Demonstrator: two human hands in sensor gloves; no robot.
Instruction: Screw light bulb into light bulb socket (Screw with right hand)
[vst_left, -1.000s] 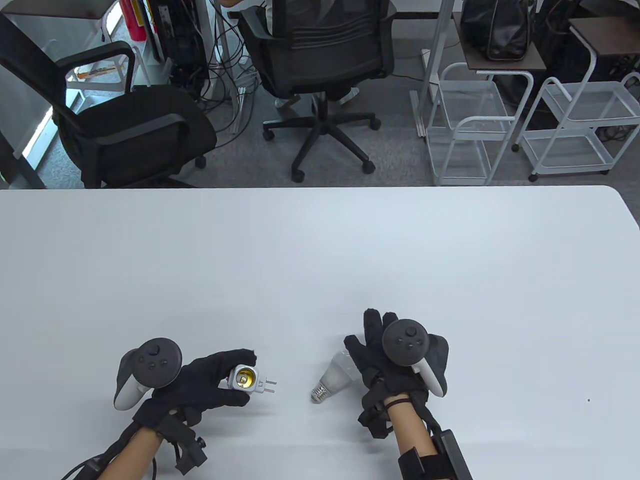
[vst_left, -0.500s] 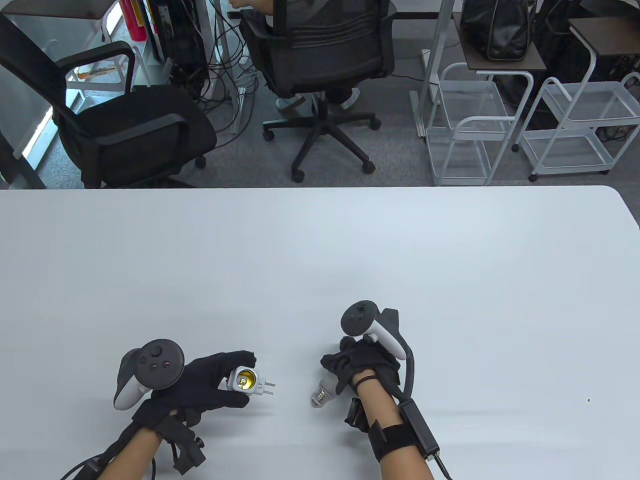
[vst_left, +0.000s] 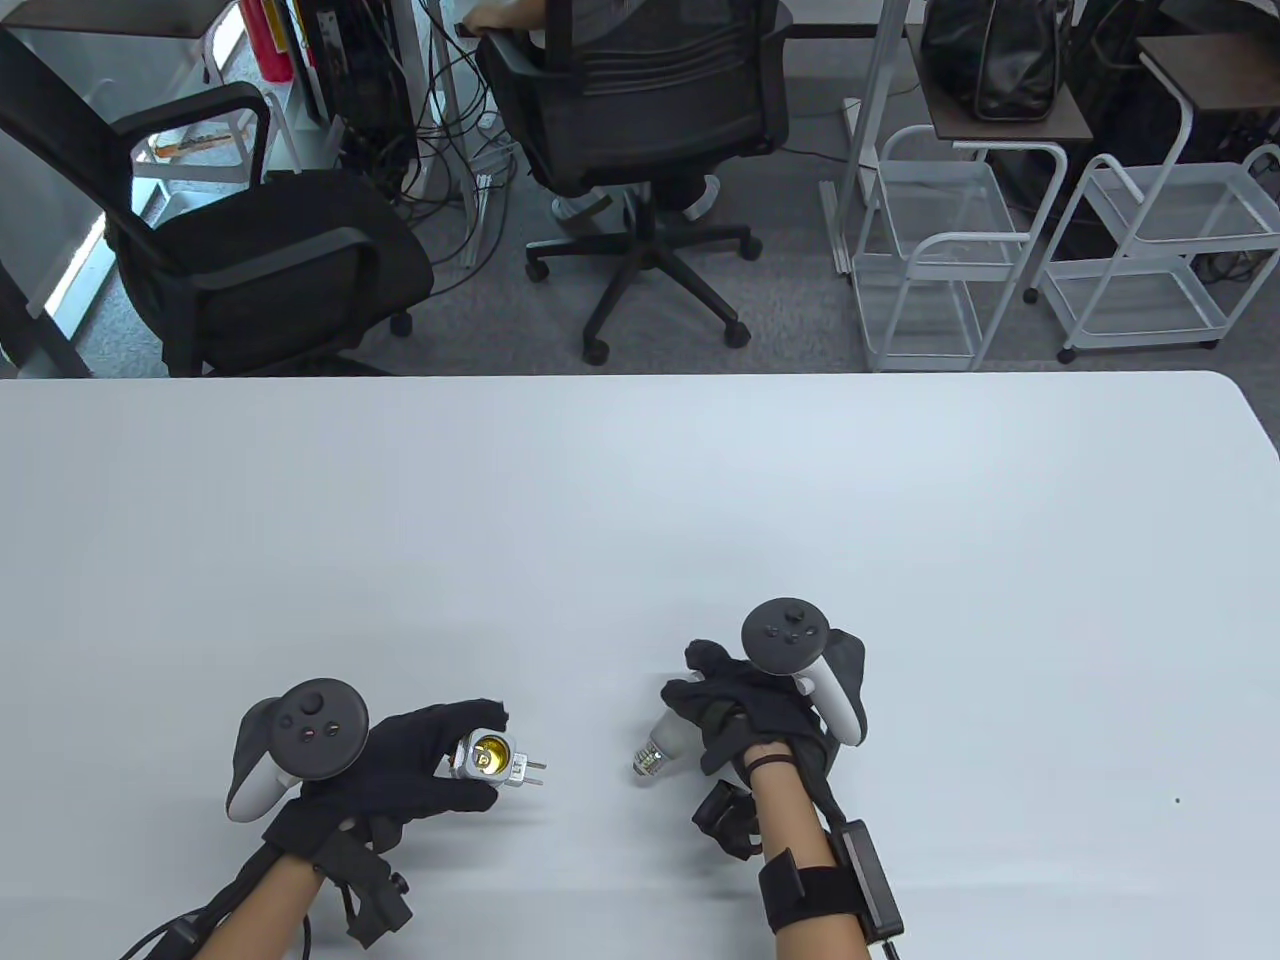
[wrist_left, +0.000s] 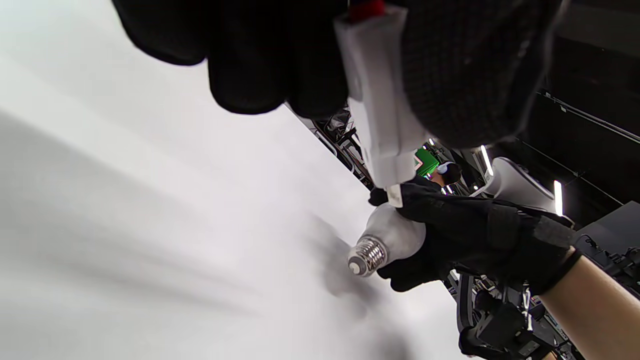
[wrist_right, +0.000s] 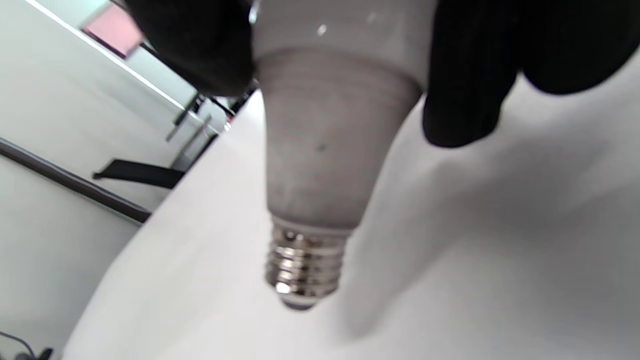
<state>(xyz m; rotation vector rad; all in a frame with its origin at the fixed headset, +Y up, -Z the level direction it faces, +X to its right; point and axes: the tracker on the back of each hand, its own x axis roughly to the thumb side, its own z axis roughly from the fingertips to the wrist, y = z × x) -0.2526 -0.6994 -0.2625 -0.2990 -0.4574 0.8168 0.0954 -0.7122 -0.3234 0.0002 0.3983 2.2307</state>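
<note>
One bulb (vst_left: 661, 744) is gripped by the right hand (vst_left: 745, 710) just above the bench (vst_left: 640, 500). Its long axis is tilted, with the threaded metal base (wrist_left: 366, 257) pointing down and left toward the socket (vst_left: 487, 757). One socket is pinched in the left hand (vst_left: 400, 765); its brass opening faces up and its two prongs (vst_left: 533, 772) point right. Bulb and socket are apart.

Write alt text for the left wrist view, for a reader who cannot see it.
A black-gloved right hand holds a light bulb above a white table, its metal screw base bare. Close at the top, the gloved left hand holds a white socket.
</note>
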